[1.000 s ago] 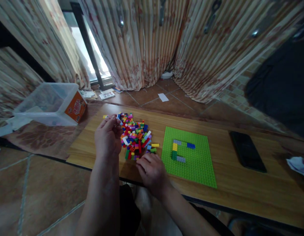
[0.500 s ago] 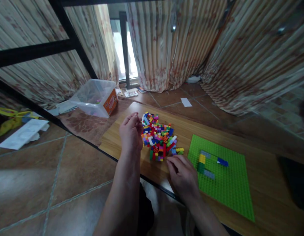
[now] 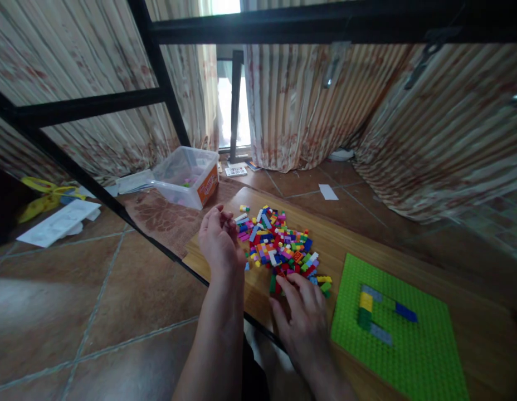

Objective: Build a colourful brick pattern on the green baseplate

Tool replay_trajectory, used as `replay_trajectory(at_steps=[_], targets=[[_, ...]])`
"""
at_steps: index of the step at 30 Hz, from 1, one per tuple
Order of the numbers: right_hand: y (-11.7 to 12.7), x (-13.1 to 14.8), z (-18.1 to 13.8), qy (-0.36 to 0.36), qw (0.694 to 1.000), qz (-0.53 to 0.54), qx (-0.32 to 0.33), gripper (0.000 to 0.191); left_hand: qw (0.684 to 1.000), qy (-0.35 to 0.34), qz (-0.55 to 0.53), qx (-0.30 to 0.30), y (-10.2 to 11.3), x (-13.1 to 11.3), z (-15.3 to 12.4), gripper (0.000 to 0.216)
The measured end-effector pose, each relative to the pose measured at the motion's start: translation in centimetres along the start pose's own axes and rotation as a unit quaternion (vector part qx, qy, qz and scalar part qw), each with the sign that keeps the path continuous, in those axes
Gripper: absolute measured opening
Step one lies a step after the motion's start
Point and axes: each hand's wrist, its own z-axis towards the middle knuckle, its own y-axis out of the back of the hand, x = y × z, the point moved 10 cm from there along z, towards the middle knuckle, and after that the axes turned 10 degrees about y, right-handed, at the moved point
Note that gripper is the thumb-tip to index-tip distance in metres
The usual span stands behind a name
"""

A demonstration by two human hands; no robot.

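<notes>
A heap of colourful toy bricks (image 3: 279,239) lies on the wooden table top. My left hand (image 3: 220,239) is raised at the heap's left side, its fingers curled together; whatever is inside them, if anything, is hidden. At the near edge of the heap is my right hand (image 3: 302,312), thumb and fingers apart, fingertips at a few red and green bricks. To the right, a green baseplate (image 3: 413,356) carries a joined row of bricks: grey, a yellow brick (image 3: 366,301), a dark green brick (image 3: 364,319) and grey again. A blue brick (image 3: 406,312) sits apart on it.
A clear plastic box (image 3: 175,192) with an orange label stands on the floor beyond the table (image 3: 245,196). Black metal bars (image 3: 91,107) cross the view at left and top. Striped curtains (image 3: 292,106) hang behind; white paper (image 3: 327,192) lies on the tiles.
The view has shifted, so the scene sits lower and further right. My right hand has moved left onto the heap's near edge, its fingers spreading. My left hand stays curled beside the heap.
</notes>
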Motion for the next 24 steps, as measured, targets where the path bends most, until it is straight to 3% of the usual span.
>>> replay_trajectory(at_steps=[3, 8, 11, 14, 16, 19, 22, 24], targets=[[-0.8, 0.1, 0.8, -0.004, 0.999, -0.040, 0.025, 0.037, 1.000, -0.001, -0.007, 0.002, 0.1, -0.3, 0.1, 0.021], [-1.5, 0.0, 1.4, -0.019, 0.998, -0.055, 0.037, 0.027, 1.000, 0.000, 0.002, 0.001, 0.2, -0.7, 0.3, 0.021], [-1.0, -0.5, 1.5, -0.031, 0.999, 0.006, 0.007, 0.026, 1.000, 0.008, 0.020, 0.007, 0.0, -0.6, 0.3, 0.021], [0.4, -2.4, 1.2, -0.090, 0.984, 0.136, -0.066, 0.028, 0.994, 0.046, 0.080, 0.058, -1.3, 0.6, 0.0, 0.022], [0.5, -4.6, 0.5, -0.178, 0.945, 0.255, -0.105, 0.031, 0.974, 0.090, 0.164, 0.130, -2.9, 2.4, -0.7, 0.022], [-0.3, -7.4, -0.9, -0.308, 0.836, 0.425, -0.160, 0.035, 0.905, 0.135, 0.310, 0.257, -5.1, 5.5, -2.8, 0.022], [-0.7, -8.8, -1.9, -0.374, 0.717, 0.545, -0.221, 0.037, 0.823, 0.158, 0.398, 0.372, -6.5, 8.2, -5.8, 0.020], [-0.7, -9.0, -2.1, -0.391, 0.657, 0.598, -0.241, 0.035, 0.775, 0.188, 0.414, 0.439, -7.0, 9.7, -8.0, 0.022]])
